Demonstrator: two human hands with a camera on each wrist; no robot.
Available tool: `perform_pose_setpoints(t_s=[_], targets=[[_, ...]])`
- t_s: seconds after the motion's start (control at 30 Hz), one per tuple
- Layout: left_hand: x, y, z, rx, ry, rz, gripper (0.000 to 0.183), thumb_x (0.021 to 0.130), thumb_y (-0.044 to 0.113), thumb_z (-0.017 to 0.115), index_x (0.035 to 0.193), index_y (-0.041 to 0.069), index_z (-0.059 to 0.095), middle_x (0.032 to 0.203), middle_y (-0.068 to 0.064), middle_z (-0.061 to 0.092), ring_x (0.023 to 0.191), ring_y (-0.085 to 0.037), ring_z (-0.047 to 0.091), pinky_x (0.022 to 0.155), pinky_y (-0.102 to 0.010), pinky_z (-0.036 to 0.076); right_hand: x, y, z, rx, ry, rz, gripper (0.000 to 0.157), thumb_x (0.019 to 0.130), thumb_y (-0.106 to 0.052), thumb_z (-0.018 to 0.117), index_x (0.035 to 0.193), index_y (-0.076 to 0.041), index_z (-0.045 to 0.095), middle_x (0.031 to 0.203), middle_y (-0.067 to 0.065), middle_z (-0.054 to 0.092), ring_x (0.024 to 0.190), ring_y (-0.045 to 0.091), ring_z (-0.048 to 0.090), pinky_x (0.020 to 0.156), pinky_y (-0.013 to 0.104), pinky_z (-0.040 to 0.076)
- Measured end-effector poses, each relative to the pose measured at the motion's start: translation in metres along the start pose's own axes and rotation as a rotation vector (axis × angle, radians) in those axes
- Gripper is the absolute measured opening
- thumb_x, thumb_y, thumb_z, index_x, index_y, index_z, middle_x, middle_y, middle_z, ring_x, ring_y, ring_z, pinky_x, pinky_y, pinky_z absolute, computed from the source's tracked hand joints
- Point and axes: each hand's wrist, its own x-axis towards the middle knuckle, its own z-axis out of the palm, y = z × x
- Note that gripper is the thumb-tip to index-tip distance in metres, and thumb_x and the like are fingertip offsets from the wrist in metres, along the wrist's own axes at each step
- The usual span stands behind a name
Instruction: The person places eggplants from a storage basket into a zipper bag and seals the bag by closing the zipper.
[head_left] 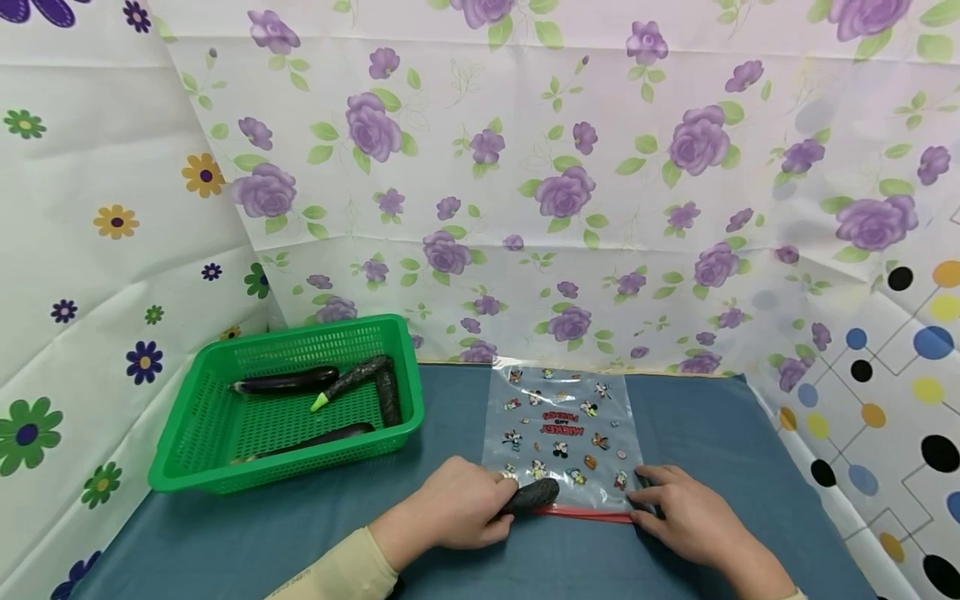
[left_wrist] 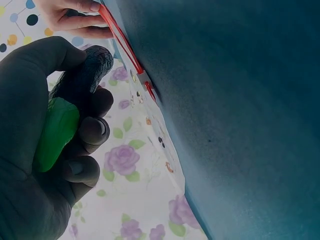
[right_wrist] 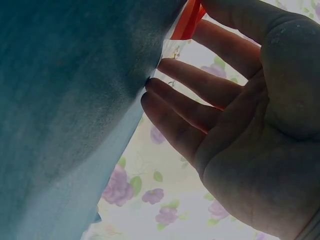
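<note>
Black, wrinkled vegetable [head_left: 534,496] with a green end: gripped in the curled fingers of the left hand [head_left: 457,504], its tip projecting past them over the near edge of a clear printed bag [head_left: 562,433]. Right hand [head_left: 686,512]: thumb and forefinger pinch the bag's red strip [head_left: 588,513] at its right corner, other fingers extended. Green basket [head_left: 412,375] with further dark vegetables [head_left: 288,381]: beyond and left of the left fingers.

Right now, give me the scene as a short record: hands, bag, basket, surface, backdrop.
left hand: grips a green-ended wrinkled vegetable
right hand: pinches the clear bag at one end of its red strip
bag print: cartoon figures
green basket: left of the bag; holds smooth dark vegetables and wrinkled ones
surface: blue cloth
backdrop: purple-flowered sheet
</note>
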Motion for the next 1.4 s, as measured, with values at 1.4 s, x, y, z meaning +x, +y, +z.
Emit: perform_pose_setpoints(t_s=[1.4], targets=[[0.0057, 0.0074, -0.0032, -0.033, -0.009, 0.029, 0.019, 0.104, 0.040, 0.074, 0.096, 0.025, 0.066, 0.074, 0.016, 0.056, 0.052, 0.000, 0.038, 0.044, -0.026, 0.029, 0.0007, -0.0002, 0.0007, 0.048, 0.191, -0.223, 0.014, 0.097, -0.015, 0.086, 0.093, -0.027, 0.083, 0.087, -0.023, 0.063, 0.077, -0.005, 0.059, 0.066, 0.033, 0.056]])
